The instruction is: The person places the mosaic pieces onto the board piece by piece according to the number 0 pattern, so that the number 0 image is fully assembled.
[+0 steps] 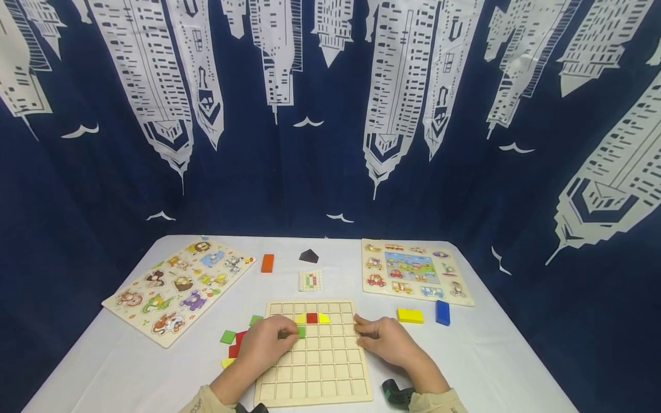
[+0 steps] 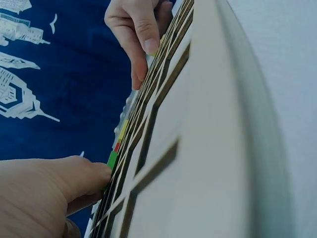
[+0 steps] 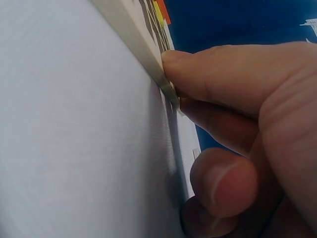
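A wooden grid board lies on the table. In its upper rows a red square tile sits between two yellow rounded tiles. My left hand is over the board's left part and pinches a green square tile between thumb and finger, just below that row. In the left wrist view the green tile stands at the board surface under the thumb tip. My right hand holds the board's right edge; the right wrist view shows the thumb on the rim, other fingers curled beside it.
Left of the board lie green, red and yellow tiles, partly behind my left hand. A small pattern card is beyond the board. Picture puzzles stand left and right, with yellow, blue and orange blocks.
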Demonstrator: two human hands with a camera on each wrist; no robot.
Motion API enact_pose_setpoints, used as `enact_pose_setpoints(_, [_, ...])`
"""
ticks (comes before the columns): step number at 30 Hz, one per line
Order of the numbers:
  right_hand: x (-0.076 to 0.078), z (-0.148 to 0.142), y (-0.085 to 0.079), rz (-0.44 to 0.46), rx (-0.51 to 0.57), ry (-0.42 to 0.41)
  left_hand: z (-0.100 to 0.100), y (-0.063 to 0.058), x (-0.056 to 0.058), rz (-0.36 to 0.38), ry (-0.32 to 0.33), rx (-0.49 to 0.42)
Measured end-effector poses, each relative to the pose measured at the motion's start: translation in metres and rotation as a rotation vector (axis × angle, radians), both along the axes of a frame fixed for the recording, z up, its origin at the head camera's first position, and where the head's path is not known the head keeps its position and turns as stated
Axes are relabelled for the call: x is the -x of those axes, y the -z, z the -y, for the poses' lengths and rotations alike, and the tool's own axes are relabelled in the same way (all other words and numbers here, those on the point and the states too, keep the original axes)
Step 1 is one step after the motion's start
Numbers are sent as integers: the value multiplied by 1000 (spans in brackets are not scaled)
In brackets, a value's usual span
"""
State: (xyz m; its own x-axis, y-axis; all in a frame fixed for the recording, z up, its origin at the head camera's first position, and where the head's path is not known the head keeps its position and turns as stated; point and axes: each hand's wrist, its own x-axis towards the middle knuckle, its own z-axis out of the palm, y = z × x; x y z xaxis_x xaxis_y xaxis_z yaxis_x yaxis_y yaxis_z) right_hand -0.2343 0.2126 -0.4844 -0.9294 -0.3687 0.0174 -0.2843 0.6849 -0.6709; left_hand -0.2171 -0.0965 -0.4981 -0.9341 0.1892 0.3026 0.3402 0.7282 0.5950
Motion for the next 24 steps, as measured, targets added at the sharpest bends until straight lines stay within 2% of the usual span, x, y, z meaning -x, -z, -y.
enact_pose_setpoints(3, [0,1,1,-4,1,-3,1,1,0,-9,7,10])
enact_pose_setpoints(7, [0,1,1,-8,-2,-7,0,3,2,-19,-23,5])
enact_pose_setpoints(14, [0,3,-2,-17,-3,-6,0,5,8,26,-84,15])
enact_pose_setpoints(24, [-1,1,-2,17,-8,-10,1,3,9,58,-61,5])
